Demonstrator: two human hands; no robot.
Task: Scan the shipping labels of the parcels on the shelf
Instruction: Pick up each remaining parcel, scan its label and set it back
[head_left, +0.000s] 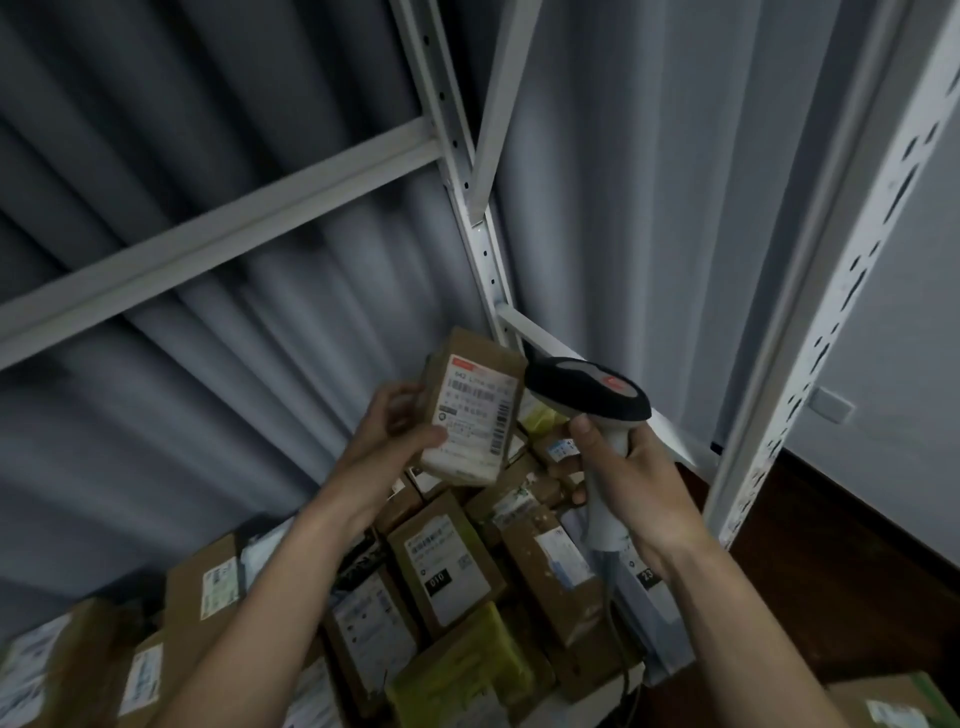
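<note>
Brown cardboard parcels (457, 566) lie packed tight on the shelf (597, 691), most with white labels facing up. One carries a black tag reading 010 (436, 578), and a yellow-green packet (467, 660) lies among them near the front edge. More boxes (78, 660) crowd the lower left. Both forearms reach over the pile and hide part of it.

The shelf frame is white metal: a slotted upright (841, 291) rises on the right, a second post (467, 171) stands at the back, and a crossbeam (218, 244) slants across the left. Behind hangs a grey pleated curtain (156, 130). A grey wall (914, 322) with a small plate on it shows on the right, above a dark wooden floor (810, 561).

The left hand (389, 436) holds a small box (475, 410) above the pile, thumb on its label face and fingers curled round its far side. The box is brown with a white label (475, 415) bearing a red strip at the top and barcodes below. The right hand (628, 483) grips the pale handle of a scanner (587, 389), whose dark head sits just beside the box's right edge.
</note>
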